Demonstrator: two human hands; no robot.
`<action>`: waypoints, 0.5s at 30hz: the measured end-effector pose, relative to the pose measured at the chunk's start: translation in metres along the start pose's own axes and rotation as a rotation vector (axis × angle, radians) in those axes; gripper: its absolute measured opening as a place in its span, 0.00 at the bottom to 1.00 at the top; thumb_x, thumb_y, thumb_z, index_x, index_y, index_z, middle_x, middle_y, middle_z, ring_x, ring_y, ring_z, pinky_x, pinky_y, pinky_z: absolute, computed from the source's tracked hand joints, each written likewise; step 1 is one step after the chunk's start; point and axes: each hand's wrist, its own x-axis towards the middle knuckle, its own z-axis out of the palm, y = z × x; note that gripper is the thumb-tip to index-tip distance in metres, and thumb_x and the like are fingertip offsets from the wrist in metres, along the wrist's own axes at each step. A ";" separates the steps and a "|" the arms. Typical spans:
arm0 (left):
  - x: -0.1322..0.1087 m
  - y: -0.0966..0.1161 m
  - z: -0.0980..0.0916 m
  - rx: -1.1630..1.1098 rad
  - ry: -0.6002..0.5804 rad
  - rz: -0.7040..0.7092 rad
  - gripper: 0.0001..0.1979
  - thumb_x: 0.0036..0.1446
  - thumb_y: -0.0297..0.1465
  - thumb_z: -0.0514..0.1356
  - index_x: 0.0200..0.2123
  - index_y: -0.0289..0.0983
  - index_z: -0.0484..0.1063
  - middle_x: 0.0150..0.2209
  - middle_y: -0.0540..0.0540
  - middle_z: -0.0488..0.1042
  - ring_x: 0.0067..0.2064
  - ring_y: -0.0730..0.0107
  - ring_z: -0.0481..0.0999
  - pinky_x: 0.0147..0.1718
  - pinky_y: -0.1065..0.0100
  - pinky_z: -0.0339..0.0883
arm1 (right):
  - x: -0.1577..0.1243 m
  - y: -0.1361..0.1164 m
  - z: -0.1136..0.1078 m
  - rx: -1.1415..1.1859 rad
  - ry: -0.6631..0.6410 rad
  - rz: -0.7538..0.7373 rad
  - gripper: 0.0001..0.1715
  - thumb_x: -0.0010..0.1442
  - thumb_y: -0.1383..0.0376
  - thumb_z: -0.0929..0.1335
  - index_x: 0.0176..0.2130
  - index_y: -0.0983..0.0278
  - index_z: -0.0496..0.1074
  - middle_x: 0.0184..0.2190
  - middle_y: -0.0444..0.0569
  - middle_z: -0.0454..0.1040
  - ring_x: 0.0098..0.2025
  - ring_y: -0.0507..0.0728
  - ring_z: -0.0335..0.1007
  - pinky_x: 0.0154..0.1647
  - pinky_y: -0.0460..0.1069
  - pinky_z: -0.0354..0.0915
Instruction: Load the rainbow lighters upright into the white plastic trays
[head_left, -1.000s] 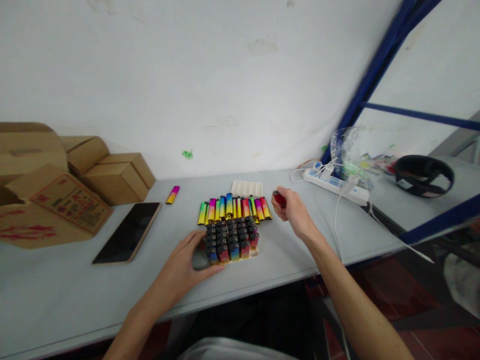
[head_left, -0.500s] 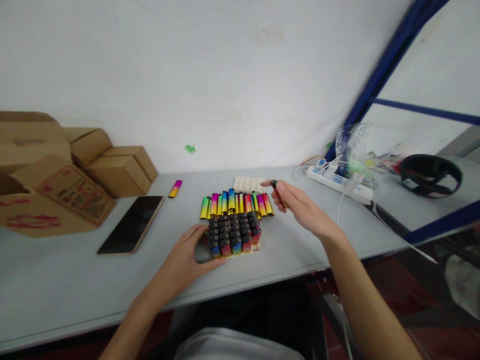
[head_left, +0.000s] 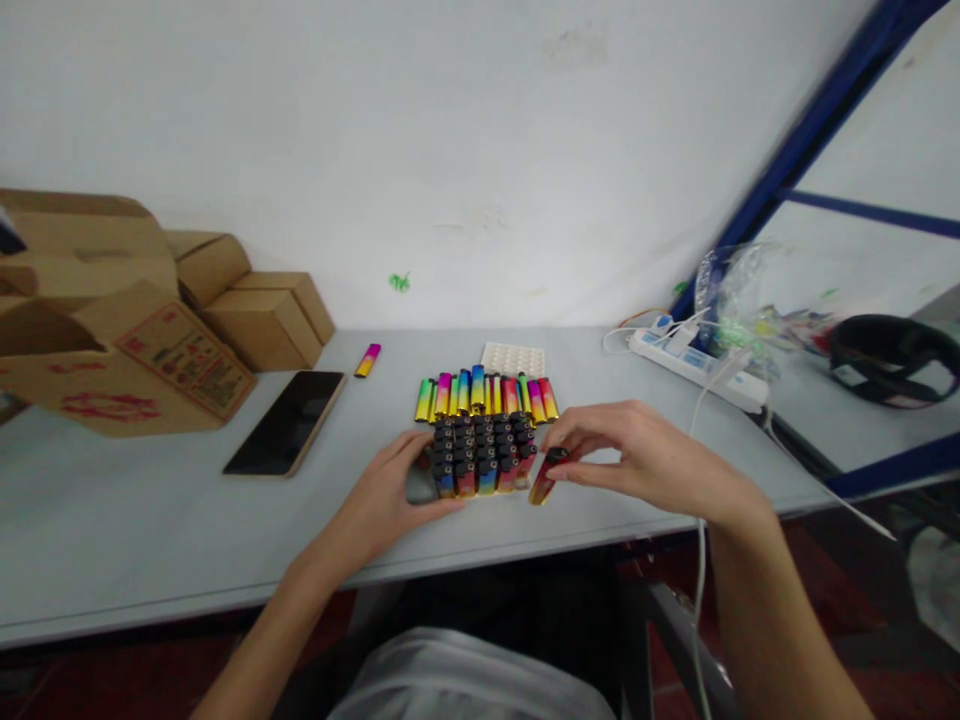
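Note:
Rows of upright lighters with black tops (head_left: 486, 455) stand packed in a pale tray (head_left: 523, 484), whose front right corner shows. My left hand (head_left: 386, 490) curves round the left side of this block, thumb along the front and fingers behind. Between thumb and fingers of my right hand (head_left: 615, 450) is a red and gold lighter (head_left: 544, 480), slightly tilted, just right of the tray's front right corner. Whether it touches the tray I cannot tell. Behind the block lies a row of loose multicoloured lighters (head_left: 478, 388).
A white dimpled tray (head_left: 514, 358) lies near the wall. A single lighter (head_left: 367, 360), a phone (head_left: 286, 422) and cardboard boxes (head_left: 165, 350) are on the left. A power strip (head_left: 697, 368) with cables and a black ring-shaped roll (head_left: 892, 360) are on the right.
My right hand has brought its lighter down and towards me, from above the loose row to beside the tray's front right corner. My left hand stays round the block; the view has shifted slightly.

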 end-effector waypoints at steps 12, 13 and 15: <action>0.000 0.000 0.001 -0.025 0.007 0.006 0.36 0.50 0.51 0.71 0.57 0.37 0.71 0.57 0.38 0.75 0.59 0.47 0.75 0.62 0.49 0.68 | 0.001 0.023 0.026 -0.079 0.112 -0.004 0.09 0.67 0.60 0.71 0.47 0.58 0.76 0.45 0.50 0.79 0.42 0.58 0.80 0.47 0.55 0.78; 0.000 0.000 0.001 -0.026 0.006 0.005 0.36 0.50 0.50 0.71 0.57 0.38 0.71 0.57 0.38 0.75 0.59 0.47 0.75 0.62 0.49 0.69 | 0.002 0.023 0.027 -0.075 0.109 -0.011 0.09 0.68 0.60 0.71 0.47 0.58 0.76 0.45 0.50 0.79 0.42 0.58 0.80 0.47 0.55 0.78; 0.000 0.001 0.000 -0.028 0.002 0.005 0.35 0.51 0.49 0.71 0.57 0.38 0.71 0.57 0.38 0.75 0.59 0.47 0.76 0.61 0.49 0.69 | 0.002 0.024 0.027 -0.082 0.099 -0.013 0.09 0.68 0.60 0.71 0.48 0.58 0.76 0.45 0.50 0.79 0.42 0.59 0.80 0.47 0.55 0.78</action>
